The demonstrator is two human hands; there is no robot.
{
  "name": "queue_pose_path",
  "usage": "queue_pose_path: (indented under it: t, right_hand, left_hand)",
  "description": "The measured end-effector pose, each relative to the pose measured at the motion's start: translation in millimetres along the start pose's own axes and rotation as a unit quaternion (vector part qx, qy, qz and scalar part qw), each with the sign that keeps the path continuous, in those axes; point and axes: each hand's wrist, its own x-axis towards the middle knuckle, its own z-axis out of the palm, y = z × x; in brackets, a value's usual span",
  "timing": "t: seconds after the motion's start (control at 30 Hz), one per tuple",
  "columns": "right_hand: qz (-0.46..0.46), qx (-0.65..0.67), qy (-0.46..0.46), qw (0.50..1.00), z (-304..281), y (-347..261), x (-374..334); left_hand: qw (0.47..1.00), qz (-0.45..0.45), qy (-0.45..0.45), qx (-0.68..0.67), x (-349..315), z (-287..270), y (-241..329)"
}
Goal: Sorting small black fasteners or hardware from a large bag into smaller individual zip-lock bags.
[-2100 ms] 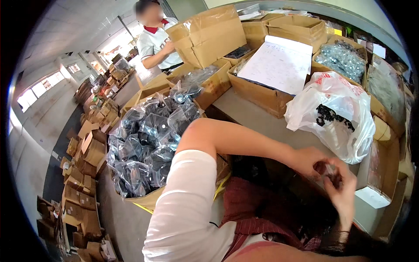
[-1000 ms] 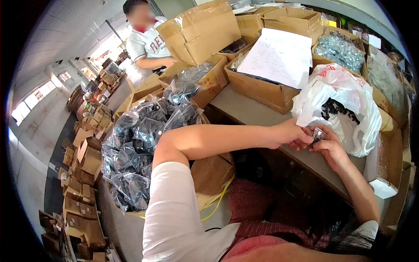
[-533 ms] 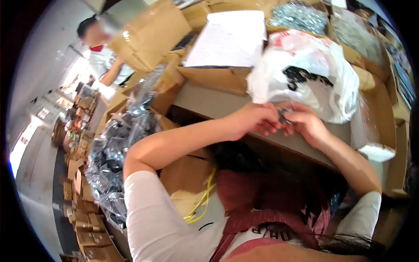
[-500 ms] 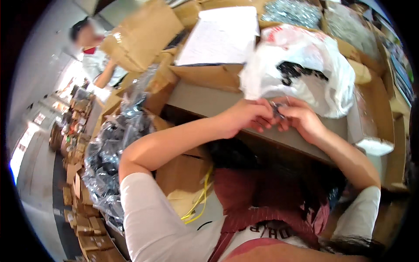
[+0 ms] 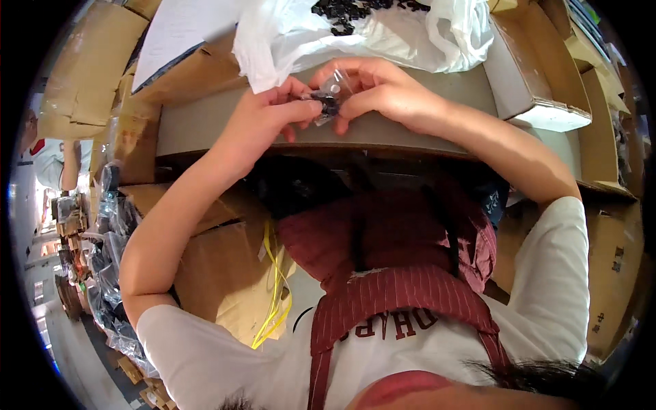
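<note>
Grey worktop (image 5: 195, 126) lies at twelve o'clock; left hand (image 5: 270, 116) and right hand (image 5: 386, 89), turned inward, pinch a clear bag (image 5: 335, 85).

White bag (image 5: 437, 42) cut off above, dark pieces (image 5: 329, 104) in clear bag (image 5: 337, 83) partly hidden

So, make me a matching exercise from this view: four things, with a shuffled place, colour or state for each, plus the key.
Things:
1. Small clear bag
2. White plastic bag
3. Apron
4. Sheet of paper

Descriptions:
A. maroon with pale pinstripes
B. at the upper left, over a cardboard box
C. pinched between fingers
D. on the tabletop, with many black pieces inside

Pairs: 1-C, 2-D, 3-A, 4-B
</note>
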Motion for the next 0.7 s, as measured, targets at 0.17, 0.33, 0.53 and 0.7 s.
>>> queue_pose_path:
  t: [0.17,0.33,0.53,0.7]
  right_hand:
    - [0.010,0.014,0.036,0.999,5,-3,-5]
    - [-0.012,0.034,0.051,0.998,5,-2,-1]
    - [-0.080,0.082,0.058,0.992,-1,-3,2]
    - [-0.098,0.082,0.049,0.991,-5,-12,0]
  left_hand:
    - [0.999,0.009,0.021,-0.037,-4,2,-1]
    - [0.998,0.027,0.019,-0.058,-7,3,1]
    - [0.993,0.049,0.033,-0.106,-7,3,7]
    - [0.989,0.072,0.014,-0.126,-9,1,7]
